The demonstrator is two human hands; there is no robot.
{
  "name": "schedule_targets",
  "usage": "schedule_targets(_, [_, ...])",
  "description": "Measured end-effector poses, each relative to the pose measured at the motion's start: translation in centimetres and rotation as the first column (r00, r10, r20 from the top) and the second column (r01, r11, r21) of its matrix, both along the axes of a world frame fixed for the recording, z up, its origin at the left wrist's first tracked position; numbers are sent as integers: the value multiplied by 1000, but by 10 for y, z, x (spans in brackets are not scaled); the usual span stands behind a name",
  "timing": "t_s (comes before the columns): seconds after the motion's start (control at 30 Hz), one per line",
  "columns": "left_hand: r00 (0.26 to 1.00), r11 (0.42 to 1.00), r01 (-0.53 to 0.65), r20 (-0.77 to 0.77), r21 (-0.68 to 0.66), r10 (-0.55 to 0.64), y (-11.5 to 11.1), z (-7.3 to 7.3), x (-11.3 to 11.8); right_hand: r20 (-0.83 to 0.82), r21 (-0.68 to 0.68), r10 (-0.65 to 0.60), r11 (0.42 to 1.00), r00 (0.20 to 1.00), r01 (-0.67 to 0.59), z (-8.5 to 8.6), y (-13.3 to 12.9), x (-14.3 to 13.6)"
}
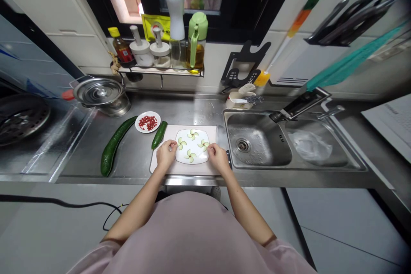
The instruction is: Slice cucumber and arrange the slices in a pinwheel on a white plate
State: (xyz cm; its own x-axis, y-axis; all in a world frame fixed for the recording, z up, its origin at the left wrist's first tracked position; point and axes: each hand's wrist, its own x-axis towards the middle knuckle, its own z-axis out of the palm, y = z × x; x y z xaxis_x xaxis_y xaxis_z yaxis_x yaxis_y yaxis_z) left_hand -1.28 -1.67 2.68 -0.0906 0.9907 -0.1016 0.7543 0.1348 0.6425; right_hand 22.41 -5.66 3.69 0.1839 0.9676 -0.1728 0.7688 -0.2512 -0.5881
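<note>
A white squarish plate (192, 147) rests on a pale cutting board (163, 166). Several pinwheels of thin green-edged slices (190, 156) are laid out on it, with small red bits at their centres. My left hand (166, 154) is closed at the plate's left rim, fingertips pinched there. At the right rim, my right hand (218, 157) pinches in the same way. Left of the board's top corner lies a short cut cucumber piece (159, 135). Beside it stands a small white dish (148, 122) of red berries or bits. A knife handle (229, 159) shows partly behind my right hand.
A long cucumber (115, 147) lies on the steel counter at left, below a lidded pot (102, 93). Right of the board is a double sink (260, 137), with a plastic bag (311, 145) in its right basin. Seasoning bottles stand on a wall rack (160, 69).
</note>
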Motion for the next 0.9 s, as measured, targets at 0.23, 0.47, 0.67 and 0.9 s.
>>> schedule_targets(0.23, [998,998,-52,24,24,51,2,3,-5,-20,42,-36,998,999,37,-8,-7,12])
schedule_targets(0.47, [996,997,-67,56,39,65,2,1,-5,-42,38,-32,999,999,34,-12,-9,6])
schedule_targets(0.67, [983,985,-160,104,64,153,12,-3,-18,-78,73,-30,997,997,36,-15,-6,8])
schedule_targets(0.9, [958,964,-260,138,55,251,26,-5,-27,-92,113,-13,993,996,23,-13,-3,6])
